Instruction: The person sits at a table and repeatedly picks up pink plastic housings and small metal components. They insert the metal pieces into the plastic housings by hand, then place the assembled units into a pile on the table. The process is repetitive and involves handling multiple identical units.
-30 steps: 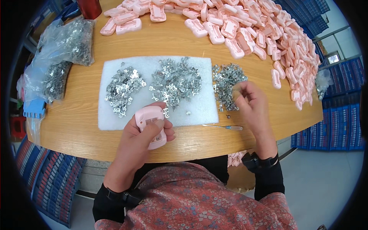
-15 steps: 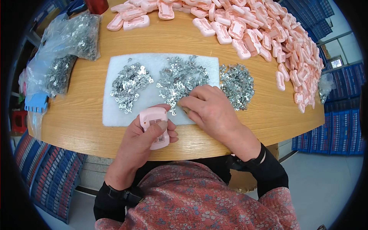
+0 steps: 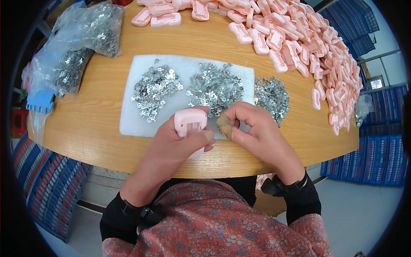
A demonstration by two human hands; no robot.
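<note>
pink plastic, a small rounded casing (image 3: pixel 191 126), sits clamped in the left hand (image 3: pixel 177 147): the thumb lies across its near part and the fingers wrap under it, so only the far half shows. its long axis runs away from the person, the rounded far end pointing toward the metal heaps, and its open face with a pale rectangular recess is turned up. it is held just above the near edge of the white mat (image 3: pixel 132 118), close to the table's near rim.

the right hand (image 3: pixel 252 132) is just beside the casing, not touching it as far as i can tell. its fingers are curled in and pinched together, and two fingertips (image 3: pixel 224 124) wear tan covers. whether a small metal piece sits between them i cannot tell; it is too small to see.

on the mat lie two heaps of small silvery metal parts, a left heap (image 3: pixel 154 88) and a middle heap (image 3: pixel 214 88); a third heap (image 3: pixel 272 96) lies on the bare wood just off the mat's right edge, near the right hand.

the round wooden table (image 3: pixel 94 128) carries, along its far and right sides, a wide spread of more pink casings (image 3: pixel 299 38). at the far left, clear plastic bags (image 3: pixel 81 38) hold more metal parts, and a small blue block (image 3: pixel 40 100) lies at the left rim. blue crates (image 3: pixel 376 141) stand on the floor to the right.
</note>
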